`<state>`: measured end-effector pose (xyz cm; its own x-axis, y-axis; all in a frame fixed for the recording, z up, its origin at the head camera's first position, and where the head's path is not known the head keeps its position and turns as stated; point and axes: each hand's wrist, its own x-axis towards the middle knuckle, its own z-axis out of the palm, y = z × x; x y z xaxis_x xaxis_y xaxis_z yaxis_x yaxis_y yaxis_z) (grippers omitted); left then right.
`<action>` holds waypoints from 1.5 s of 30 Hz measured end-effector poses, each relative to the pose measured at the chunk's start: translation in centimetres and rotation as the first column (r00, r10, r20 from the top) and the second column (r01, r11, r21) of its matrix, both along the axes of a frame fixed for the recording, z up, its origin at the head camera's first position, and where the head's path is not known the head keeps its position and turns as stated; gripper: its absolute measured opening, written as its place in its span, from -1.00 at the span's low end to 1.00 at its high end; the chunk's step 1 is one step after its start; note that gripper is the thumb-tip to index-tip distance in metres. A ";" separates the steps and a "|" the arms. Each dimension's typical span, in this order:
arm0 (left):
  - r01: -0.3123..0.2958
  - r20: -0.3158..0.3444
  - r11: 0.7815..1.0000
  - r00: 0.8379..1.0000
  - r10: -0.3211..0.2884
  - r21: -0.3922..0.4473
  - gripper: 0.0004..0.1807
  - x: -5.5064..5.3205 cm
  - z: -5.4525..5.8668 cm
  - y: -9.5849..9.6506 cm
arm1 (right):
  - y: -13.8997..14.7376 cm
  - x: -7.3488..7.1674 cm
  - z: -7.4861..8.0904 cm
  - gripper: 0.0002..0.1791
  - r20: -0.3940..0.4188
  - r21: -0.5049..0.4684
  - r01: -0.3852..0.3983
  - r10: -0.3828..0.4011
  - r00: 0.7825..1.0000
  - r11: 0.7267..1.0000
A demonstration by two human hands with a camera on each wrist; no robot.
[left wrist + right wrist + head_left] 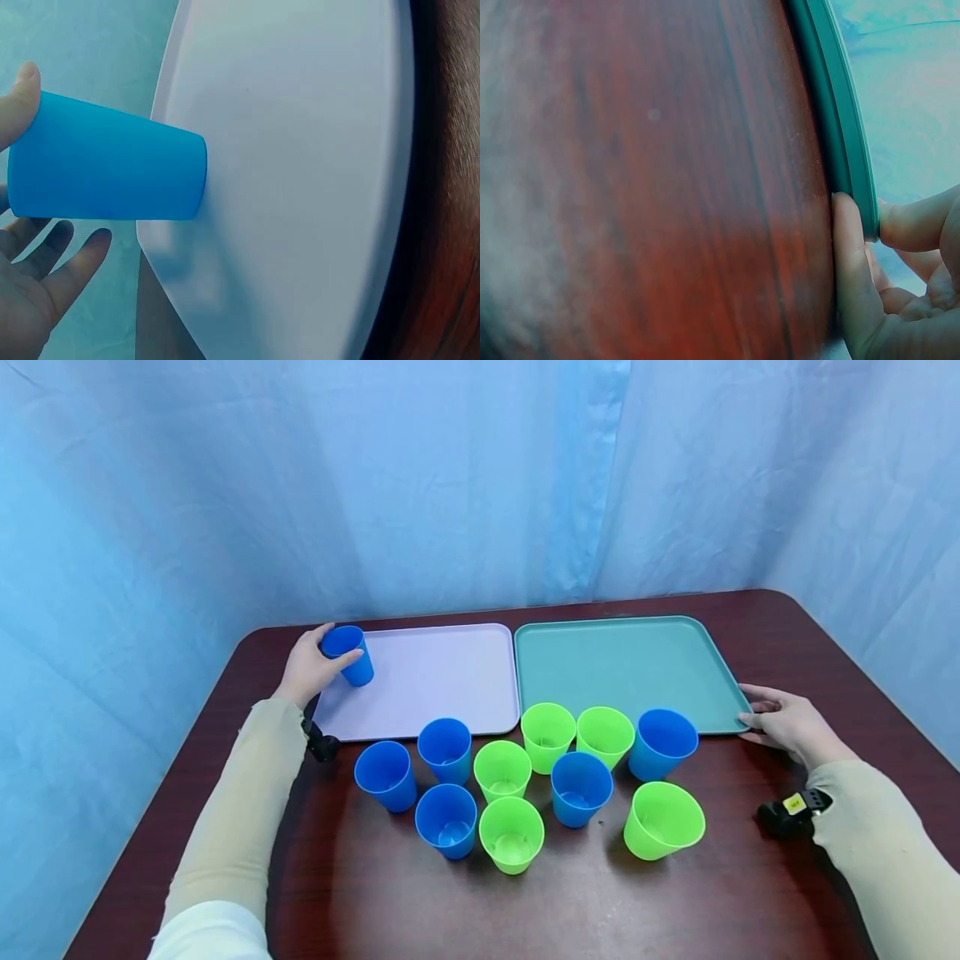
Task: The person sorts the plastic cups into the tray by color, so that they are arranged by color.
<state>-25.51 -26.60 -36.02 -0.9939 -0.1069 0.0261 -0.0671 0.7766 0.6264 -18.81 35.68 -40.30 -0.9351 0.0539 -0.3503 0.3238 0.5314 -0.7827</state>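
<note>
My left hand [306,667] holds a blue cup [360,672] near its rim, the thumb on one side and fingers on the other. This cup is upright at the left end of a lavender tray [435,681]. In the left wrist view the cup's base [196,176] is right at the tray surface, and some fingers [79,274] are spread off its wall. At the near right corner of a teal tray [622,652], my right hand [791,724] pinches the rim. In the right wrist view its thumb and a finger [853,251] lie on either side of that rim [855,161].
Several blue cups [386,777] and several green cups [512,835] stand mouth up in a loose group on the dark wooden table [555,910], in front of the trays. The two trays lie side by side. A light blue curtain [450,485] hangs behind the table.
</note>
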 end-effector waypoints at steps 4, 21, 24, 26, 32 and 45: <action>0.016 -0.008 1.000 1.000 -0.016 -0.011 -0.10 0.1 -0.1 -0.3 | -0.1 0.1 0.1 -0.29 0.001 -0.002 0.001 -0.001 1.000 1.000; 0.063 -0.052 0.996 0.996 -0.066 -0.056 -0.08 0.7 1.7 -0.4 | -0.2 -0.3 0.3 -0.29 0.005 -0.004 -0.001 0.001 1.000 1.000; 0.057 -0.060 0.996 0.996 -0.061 -0.070 -0.09 0.9 2.0 -0.5 | -0.2 -0.3 0.2 -0.30 0.004 -0.007 0.001 -0.001 1.000 1.000; 0.057 -0.063 0.995 0.996 -0.062 -0.077 -0.10 1.1 2.4 -0.4 | -0.2 -0.3 0.2 -0.30 0.002 -0.011 0.000 0.000 1.000 1.000; 0.082 -0.081 0.993 0.993 -0.089 -0.086 -0.11 1.8 3.6 -0.3 | -0.1 -0.3 0.2 -0.31 -0.004 -0.017 -0.009 0.009 1.000 1.000; 0.149 -0.141 0.986 0.977 -0.159 -0.080 -0.15 3.7 6.4 0.6 | -0.2 -0.3 0.2 -0.30 0.003 -0.017 -0.006 0.006 1.000 1.000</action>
